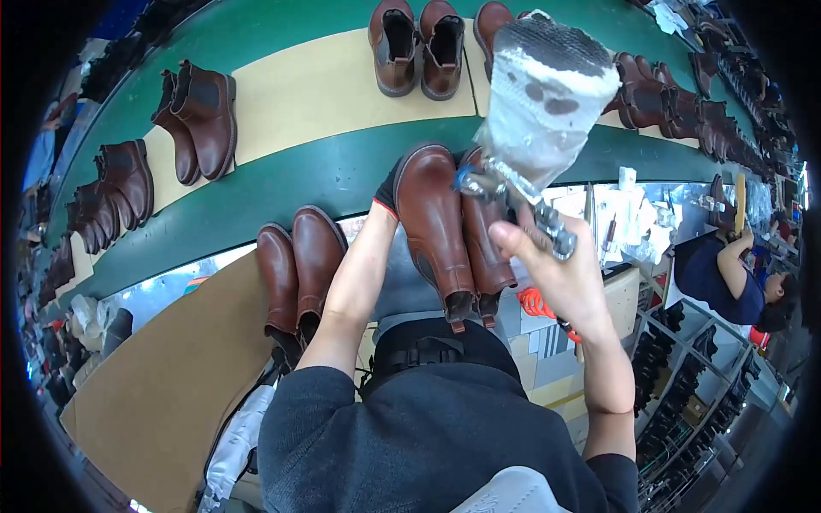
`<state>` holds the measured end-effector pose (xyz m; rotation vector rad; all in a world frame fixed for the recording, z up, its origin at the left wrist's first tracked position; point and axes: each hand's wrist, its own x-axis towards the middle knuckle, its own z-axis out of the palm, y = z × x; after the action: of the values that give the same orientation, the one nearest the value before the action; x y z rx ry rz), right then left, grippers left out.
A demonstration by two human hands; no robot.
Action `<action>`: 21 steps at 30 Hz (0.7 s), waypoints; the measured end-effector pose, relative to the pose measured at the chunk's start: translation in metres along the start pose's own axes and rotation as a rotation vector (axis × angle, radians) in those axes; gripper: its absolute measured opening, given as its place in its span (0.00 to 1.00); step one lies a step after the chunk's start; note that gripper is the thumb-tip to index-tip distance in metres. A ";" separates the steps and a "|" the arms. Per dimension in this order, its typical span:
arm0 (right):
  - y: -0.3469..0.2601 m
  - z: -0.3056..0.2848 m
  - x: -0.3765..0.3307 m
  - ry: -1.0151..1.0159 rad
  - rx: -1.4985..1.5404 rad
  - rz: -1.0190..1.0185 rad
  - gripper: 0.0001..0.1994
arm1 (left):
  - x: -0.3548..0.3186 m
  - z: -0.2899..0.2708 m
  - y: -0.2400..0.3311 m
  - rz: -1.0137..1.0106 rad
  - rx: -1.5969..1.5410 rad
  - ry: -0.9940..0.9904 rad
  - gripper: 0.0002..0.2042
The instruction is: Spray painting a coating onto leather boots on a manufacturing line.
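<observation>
A pair of reddish-brown ankle boots (430, 201) is in front of me, toes pointing away and pull tabs toward my body. My left hand (388, 190), in a black glove with a red cuff, grips the pair from the left side; the boots hide most of its fingers. My right hand (556, 261) is bare and closed around a metal spray gun (492, 181), its nozzle pointing left over the right boot. On top of the gun is a cup (552, 103) wrapped in clear plastic, with a dark mesh-like top.
A second brown pair (316, 248) stands left of my forearm, beside a brown board (171, 385). Beyond, several boot pairs (416, 51) line beige sheets on a green bench (291, 195). At right are a red coiled hose (534, 303), a metal rack (684, 342) and another person (723, 278).
</observation>
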<state>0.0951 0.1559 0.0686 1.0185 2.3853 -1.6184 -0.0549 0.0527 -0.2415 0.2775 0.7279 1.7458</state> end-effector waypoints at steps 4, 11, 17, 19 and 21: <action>0.006 -0.010 -0.011 0.096 0.001 0.044 0.13 | -0.002 -0.013 0.004 -0.257 -0.474 0.293 0.15; 0.000 0.000 -0.008 0.036 0.044 0.011 0.14 | -0.001 -0.009 0.002 -0.317 -0.557 0.227 0.15; 0.016 -0.008 -0.019 0.119 -0.072 0.037 0.13 | 0.012 0.002 0.010 -0.366 -0.642 0.333 0.16; -0.008 -0.001 -0.022 -0.020 -0.014 0.065 0.16 | 0.014 -0.017 0.004 -0.082 -0.080 0.069 0.16; -0.011 0.006 -0.013 -0.099 -0.103 0.008 0.19 | 0.020 -0.011 -0.009 0.098 0.147 -0.094 0.15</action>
<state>0.0977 0.1421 0.0801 0.9068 2.3695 -1.4890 -0.0599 0.0693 -0.2586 0.4996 0.7869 1.7611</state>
